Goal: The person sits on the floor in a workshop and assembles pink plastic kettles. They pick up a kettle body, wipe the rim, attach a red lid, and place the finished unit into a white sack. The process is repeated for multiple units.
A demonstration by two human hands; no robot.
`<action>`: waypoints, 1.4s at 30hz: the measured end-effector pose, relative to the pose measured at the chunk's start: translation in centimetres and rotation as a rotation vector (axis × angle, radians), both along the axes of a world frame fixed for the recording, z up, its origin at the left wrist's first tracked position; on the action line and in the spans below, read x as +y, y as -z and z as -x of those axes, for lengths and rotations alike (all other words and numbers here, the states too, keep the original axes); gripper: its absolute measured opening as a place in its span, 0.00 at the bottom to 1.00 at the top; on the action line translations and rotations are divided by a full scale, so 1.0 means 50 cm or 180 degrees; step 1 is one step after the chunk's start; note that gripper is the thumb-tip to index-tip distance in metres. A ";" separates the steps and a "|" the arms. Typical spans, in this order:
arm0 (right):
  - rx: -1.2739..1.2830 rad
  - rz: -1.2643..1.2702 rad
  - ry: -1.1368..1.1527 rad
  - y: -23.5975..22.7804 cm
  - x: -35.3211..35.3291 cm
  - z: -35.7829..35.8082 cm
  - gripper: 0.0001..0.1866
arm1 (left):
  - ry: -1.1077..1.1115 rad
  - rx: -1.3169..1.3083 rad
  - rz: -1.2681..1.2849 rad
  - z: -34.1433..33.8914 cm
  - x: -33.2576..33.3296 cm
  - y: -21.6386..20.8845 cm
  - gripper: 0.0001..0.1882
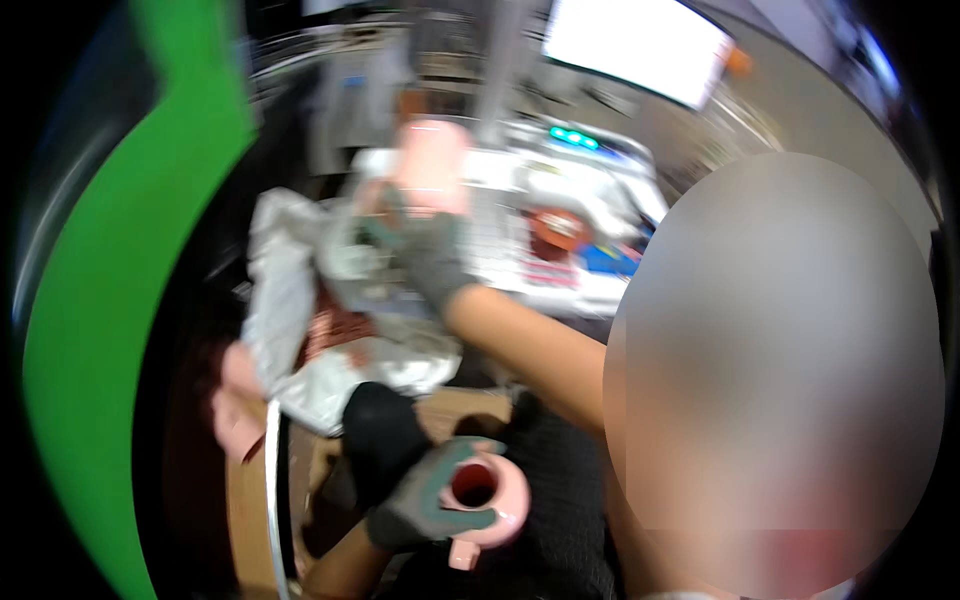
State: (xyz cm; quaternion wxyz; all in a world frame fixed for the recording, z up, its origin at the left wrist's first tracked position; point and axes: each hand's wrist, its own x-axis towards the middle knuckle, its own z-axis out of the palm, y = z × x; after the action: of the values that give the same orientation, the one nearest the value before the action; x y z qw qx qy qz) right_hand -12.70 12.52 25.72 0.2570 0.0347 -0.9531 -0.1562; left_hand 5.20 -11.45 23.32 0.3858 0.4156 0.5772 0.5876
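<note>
Both my hands wear grey-green gloves. Low in the middle, my left hand (pixel 420 505) is closed round a glossy pink round vessel (pixel 515 495). Its dark round opening faces up, and a short pink stub juts from its near side. My right hand (pixel 432 250) reaches far forward and left, its fingers at the lower end of a pink cylindrical piece (pixel 433 160). Motion smears that hand and the piece, so its exact kind is unclear. The cylinder stands above the edge of a white work surface (pixel 490 235).
Below my right hand, a crumpled white plastic bag (pixel 285 290) shows reddish-brown material inside. More pink pieces (pixel 237 425) lie at the left, beside a green panel (pixel 90 350). A brown tape roll (pixel 558 228), lit green display (pixel 573 138) and bright screen (pixel 635 45) are farther back.
</note>
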 end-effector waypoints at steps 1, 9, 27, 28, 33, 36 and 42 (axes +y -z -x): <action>0.0026 0.0166 -0.0143 -0.004 -0.016 -0.005 0.32 | 0.0112 -0.0005 -0.0004 0.004 0.001 0.008 0.41; 0.1143 0.1143 -0.0643 0.055 0.037 -0.539 0.33 | 0.0165 -0.0150 0.0094 0.032 0.045 0.051 0.52; -0.2335 -0.0293 0.7814 0.316 -0.235 -2.352 0.22 | 0.0364 0.1285 0.0621 -0.035 0.190 -0.002 0.45; -0.2281 0.0479 0.7724 0.367 -0.191 -2.327 0.22 | 0.0208 0.1700 0.0788 -0.049 0.170 -0.049 0.42; -0.1519 0.1254 0.7835 0.332 -0.188 -2.340 0.23 | 0.0074 0.2657 0.0596 -0.080 0.157 -0.101 0.36; -0.1367 0.1355 0.7736 0.274 -0.199 -2.325 0.24 | 0.0110 0.3078 0.0429 -0.082 0.160 -0.100 0.32; -0.0978 0.2196 0.6407 0.012 -0.084 -2.013 0.25 | -0.0602 0.2290 0.0446 0.052 0.113 -0.040 0.26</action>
State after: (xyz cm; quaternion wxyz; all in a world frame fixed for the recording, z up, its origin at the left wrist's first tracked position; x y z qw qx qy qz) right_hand 87.96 8.34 25.12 -0.1164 -0.8212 -0.5585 -0.0125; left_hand 2.59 -5.81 25.33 0.1299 0.5129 0.7504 0.3961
